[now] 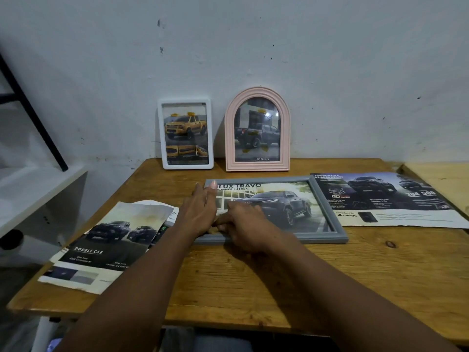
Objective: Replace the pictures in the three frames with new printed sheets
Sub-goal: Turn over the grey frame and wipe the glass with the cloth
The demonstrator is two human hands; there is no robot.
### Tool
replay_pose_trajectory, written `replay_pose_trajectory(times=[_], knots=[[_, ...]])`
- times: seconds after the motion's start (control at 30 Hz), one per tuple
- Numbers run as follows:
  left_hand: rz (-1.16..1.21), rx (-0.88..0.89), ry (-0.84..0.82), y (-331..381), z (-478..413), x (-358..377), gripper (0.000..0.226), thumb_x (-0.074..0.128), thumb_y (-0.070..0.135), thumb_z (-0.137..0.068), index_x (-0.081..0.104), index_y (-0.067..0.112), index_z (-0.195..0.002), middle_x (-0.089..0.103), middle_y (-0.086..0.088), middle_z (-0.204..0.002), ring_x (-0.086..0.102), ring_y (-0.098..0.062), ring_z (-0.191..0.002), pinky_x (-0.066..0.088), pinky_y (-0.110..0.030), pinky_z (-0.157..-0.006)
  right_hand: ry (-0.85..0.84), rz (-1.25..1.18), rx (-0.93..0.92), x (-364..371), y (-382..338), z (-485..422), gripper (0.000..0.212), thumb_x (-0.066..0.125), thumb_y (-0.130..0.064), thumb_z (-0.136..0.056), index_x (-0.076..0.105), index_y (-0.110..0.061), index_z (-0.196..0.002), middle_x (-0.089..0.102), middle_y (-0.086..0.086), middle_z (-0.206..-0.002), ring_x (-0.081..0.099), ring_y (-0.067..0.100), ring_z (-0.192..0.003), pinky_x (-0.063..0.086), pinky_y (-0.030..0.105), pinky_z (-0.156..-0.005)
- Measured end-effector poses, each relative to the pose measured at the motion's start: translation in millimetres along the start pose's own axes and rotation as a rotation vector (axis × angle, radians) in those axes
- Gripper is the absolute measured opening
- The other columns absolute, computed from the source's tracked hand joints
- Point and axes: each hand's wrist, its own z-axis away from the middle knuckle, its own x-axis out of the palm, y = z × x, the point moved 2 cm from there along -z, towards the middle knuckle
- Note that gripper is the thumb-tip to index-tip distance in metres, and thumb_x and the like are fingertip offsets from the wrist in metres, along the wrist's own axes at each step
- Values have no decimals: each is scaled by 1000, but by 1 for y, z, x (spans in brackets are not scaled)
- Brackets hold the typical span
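At the back of the wooden surface (253, 280), against the wall, two frames stood upright and just beside each other: a white frame (186, 133) holding a print of a yellow pickup, and a pink arched frame (257, 130) holding a darker truck picture. The third, a grey frame (330, 217), lay flat and face up near the middle, with a dark pickup print showing inside it. Whether any of these three prints was the old picture or the new one could not be told, so the progress is only a guess: the flat frame looked like the one in hand, and the two standing ones either finished or not yet begun. The left hand (200, 212) lay spread and flat over the grey frame's left end, grasping nothing; the right hand (247, 226) rested on the frame's near-left part with fingers curled, and whether they pinched anything could not be made out. Loose printed sheets lay on both sides: a stack of brochure pages (106, 245) to the left, overhanging the edge, and a wide truck sheet (385, 199) to the right, just beside the grey frame. The wall (253, 47) was pale and scuffed with dark marks, a white shelf (33, 194) stood at left beneath a black slanted bar (33, 115), and the light was dim.
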Motion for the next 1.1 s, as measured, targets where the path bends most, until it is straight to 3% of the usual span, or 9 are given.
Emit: replay_pose_trajectory(times=[0.1, 0.2, 0.3, 0.37, 0.5, 0.57, 0.63, 0.77, 1.1], knots=[[-63, 58, 6, -2, -3, -1, 92, 8, 84, -88, 36, 22, -150, 53, -12, -145, 51, -34, -129, 40, -51, -106, -4, -153, -68, -17, 20, 13, 23, 55, -20, -99, 71, -23, -115, 62, -4, -103, 55, 12, -98, 44, 35, -91], [-108, 85, -31, -4, -11, -1, 99, 6, 92, -81, 40, 25, -146, 55, -9, -143, 53, -30, -126, 43, -54, -105, 217, -782, 224, -48, 61, 36, 25, 49, -18, -103, 71, -13, -112, 72, 8, -99, 68, 19, -84, 57, 36, -79], [-261, 105, -55, 5, -15, 0, 88, 13, 80, -92, 22, 24, -159, 29, -9, -165, 26, -30, -151, 26, -53, -120, 372, -1634, 606, -76, 112, 62, 34, 45, -29, -103, 70, -7, -108, 72, 14, -97, 66, 22, -77, 53, 36, -70], [-384, 172, -24, 19, -17, 3, 79, 18, 70, -99, 16, 22, -162, 17, -8, -169, 8, -27, -156, 13, -49, -124, 368, -1785, 734, -90, 146, 74, 51, 45, -49, -100, 70, -6, -111, 73, 16, -105, 67, 28, -92, 52, 40, -77], [-469, 357, -87, 59, -18, 34, 70, 32, 60, -103, 24, 19, -160, 22, -6, -167, 9, -26, -156, 13, -46, -123, 257, -1502, 759, -116, 178, 72, 47, 60, -43, -94, 67, -3, -118, 70, 15, -110, 66, 29, -98, 55, 43, -87], [-493, 450, -148, 78, -13, 60, 66, 36, 55, -104, 27, 19, -158, 25, -6, -166, 13, -25, -155, 14, -43, -124, 237, -1209, 754, -129, 182, 60, 19, 54, -14, -100, 66, -2, -106, 69, 14, -93, 65, 24, -79, 55, 35, -72], [-507, 512, -193, 94, -6, 83, 65, 35, 55, -104, 27, 20, -159, 25, -4, -166, 15, -23, -154, 13, -42, -125, 256, -768, 715, -138, 188, 41, 19, 48, 0, -99, 67, -6, -96, 68, 15, -84, 64, 25, -70, 54, 35, -62], [-572, 540, -221, 104, -3, 107, 63, 30, 55, -105, 30, 19, -157, 29, -4, -164, 22, -23, -151, 17, -42, -123, 166, -46, 519, -122, 189, 7, 33, 53, -6, -91, 66, -11, -121, 67, 15, -121, 62, 32, -106, 52, 37, -85], [-508, 490, -180, 97, 3, 113, 61, 27, 55, -105, 33, 23, -157, 30, 1, -164, 21, -18, -152, 14, -42, -124, 9, 146, 310, -47, 187, 23, 54, 40, -31, -103, 32, -7, -151, 23, 13, -161, 12, 28, -152, 19, 50, -120]])
